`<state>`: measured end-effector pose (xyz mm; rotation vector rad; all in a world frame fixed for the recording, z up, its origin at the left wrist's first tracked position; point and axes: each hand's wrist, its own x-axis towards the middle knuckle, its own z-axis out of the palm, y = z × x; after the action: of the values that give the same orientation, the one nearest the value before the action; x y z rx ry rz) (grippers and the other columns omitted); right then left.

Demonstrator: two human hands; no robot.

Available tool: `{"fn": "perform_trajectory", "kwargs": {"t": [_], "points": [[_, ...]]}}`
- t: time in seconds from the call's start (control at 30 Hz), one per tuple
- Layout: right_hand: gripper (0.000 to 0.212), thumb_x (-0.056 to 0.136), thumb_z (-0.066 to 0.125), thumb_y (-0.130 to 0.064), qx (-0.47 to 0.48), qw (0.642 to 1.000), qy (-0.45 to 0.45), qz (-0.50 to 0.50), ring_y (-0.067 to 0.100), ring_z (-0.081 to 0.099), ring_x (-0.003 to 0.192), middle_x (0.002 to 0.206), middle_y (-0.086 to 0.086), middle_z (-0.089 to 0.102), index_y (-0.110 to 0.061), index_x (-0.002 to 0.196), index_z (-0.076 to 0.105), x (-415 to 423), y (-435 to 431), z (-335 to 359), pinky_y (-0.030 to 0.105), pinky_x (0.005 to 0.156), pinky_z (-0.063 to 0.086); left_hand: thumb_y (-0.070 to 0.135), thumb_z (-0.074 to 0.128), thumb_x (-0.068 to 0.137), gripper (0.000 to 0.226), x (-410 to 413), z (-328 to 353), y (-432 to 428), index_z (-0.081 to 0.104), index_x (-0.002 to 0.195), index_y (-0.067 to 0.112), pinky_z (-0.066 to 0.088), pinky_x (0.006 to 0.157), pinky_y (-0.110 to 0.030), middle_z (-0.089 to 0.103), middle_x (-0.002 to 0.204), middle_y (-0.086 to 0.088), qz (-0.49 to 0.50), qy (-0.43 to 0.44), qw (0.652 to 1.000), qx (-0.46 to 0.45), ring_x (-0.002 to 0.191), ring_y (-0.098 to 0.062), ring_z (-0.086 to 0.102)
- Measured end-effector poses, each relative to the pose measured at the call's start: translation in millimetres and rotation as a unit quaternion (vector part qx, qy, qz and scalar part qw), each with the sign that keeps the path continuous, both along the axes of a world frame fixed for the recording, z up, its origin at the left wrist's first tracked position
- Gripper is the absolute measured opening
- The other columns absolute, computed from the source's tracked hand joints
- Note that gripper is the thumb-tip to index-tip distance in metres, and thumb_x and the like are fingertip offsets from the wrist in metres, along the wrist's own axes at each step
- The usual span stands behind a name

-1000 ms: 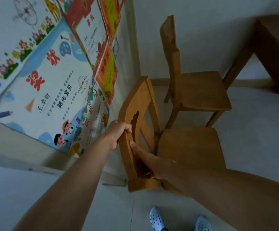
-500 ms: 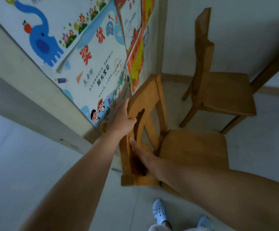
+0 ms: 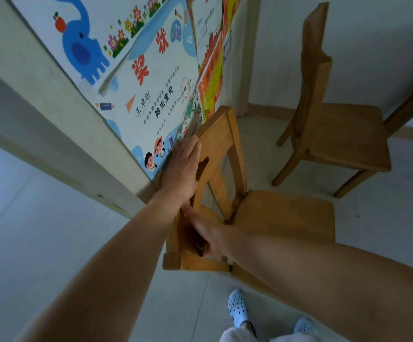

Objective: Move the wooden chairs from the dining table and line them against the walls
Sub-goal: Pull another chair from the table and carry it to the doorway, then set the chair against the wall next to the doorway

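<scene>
We stand over a wooden chair [image 3: 269, 213] whose back sits close to the poster wall [image 3: 151, 77] on the left; we cannot tell if the back touches it. Our left hand [image 3: 180, 169] lies on the outer face of the chair's top rail, between the back and the wall, fingers stretched out flat rather than wrapped round it. Our right hand [image 3: 207, 233] is lower, on the near post of the back, thumb along the wood and fingers curled round the post, gripping it. A second chair [image 3: 333, 129] stands farther off to the right, near the far wall, its seat facing right, well apart from ours. A dark table leg [image 3: 412, 104] slants in at the right edge. Our blue shoes [image 3: 237, 308] show on the pale floor [image 3: 52, 243] below.
</scene>
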<state>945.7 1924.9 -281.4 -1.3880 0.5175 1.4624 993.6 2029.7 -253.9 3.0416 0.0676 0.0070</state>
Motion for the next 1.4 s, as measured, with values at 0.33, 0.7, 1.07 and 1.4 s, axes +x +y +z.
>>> {"fn": "perform_trajectory", "kwargs": {"t": [0.33,0.7,1.07,1.4], "points": [[0.06,0.096,0.046,-0.05,-0.051,0.982,-0.175,0.057,0.029,0.053,0.12,0.128,0.016,0.057,-0.006,0.137,0.046,26.5,-5.5,24.2,0.041,0.104,0.045,-0.004,0.055,0.089,0.079,-1.2,3.3,-9.8,0.013,0.155,0.009,0.01,0.121,-0.036,0.003,0.165,-0.004,0.024,-0.018,0.999,-0.026,0.15,-0.022,-0.002],[0.041,0.093,0.057,-0.042,-0.067,0.971,-0.226,0.022,0.024,0.067,0.093,0.104,0.012,0.068,-0.005,0.111,0.061,55.5,-72.3,20.9,0.037,0.08,0.058,0.005,0.054,0.094,0.044,9.9,4.4,-49.8,0.055,0.134,0.022,0.043,0.089,-0.021,0.058,0.134,0.003,-0.006,-0.013,0.974,-0.226,0.12,-0.013,0.054],[0.033,0.094,0.06,-0.032,-0.109,0.953,-0.268,-0.091,0.023,0.063,0.08,0.095,0.012,0.062,-0.002,0.107,0.058,165.2,-210.3,31.9,0.037,0.073,0.056,0.01,0.052,0.097,0.035,115.2,14.2,-165.6,0.058,0.131,0.017,0.055,0.089,-0.034,0.069,0.115,0.0,-0.048,0.049,0.926,-0.37,0.097,-0.013,0.067],[0.034,0.091,0.065,-0.025,-0.111,0.942,-0.301,-0.1,0.025,0.064,0.086,0.102,0.015,0.064,-0.001,0.114,0.06,323.5,-313.1,51.9,0.04,0.08,0.057,0.01,0.056,0.093,0.039,261.1,25.1,-259.3,0.057,0.132,0.012,0.049,0.071,-0.026,0.068,0.102,0.0,0.113,0.035,0.861,-0.494,0.076,-0.01,0.066]]}}
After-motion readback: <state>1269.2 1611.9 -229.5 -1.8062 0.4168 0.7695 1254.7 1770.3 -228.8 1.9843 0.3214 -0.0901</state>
